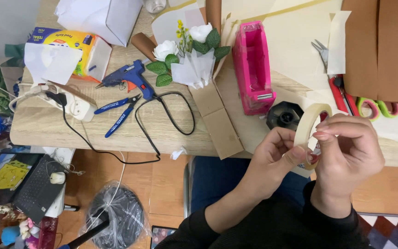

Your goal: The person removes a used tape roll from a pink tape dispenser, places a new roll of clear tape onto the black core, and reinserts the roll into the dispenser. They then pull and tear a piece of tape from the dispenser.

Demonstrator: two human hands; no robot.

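Note:
Both my hands hold a roll of cream masking tape [310,121] upright, just in front of the wooden table's near edge. My left hand [275,154] pinches the roll's lower rim with thumb and fingers. My right hand [346,154] curls over its right side, fingertips on the rim. A pink tape dispenser [253,69] stands on the table just beyond, with a black round spool [283,115] beside it.
A blue glue gun [127,76] with a black cord, blue-handled pliers [118,110], a white flower bouquet [190,50], a white power strip [72,103], scissors [335,83], brown paper sheets [378,46] and cardboard strips [215,117] lie on the table [93,131]. A laptop [35,189] sits below.

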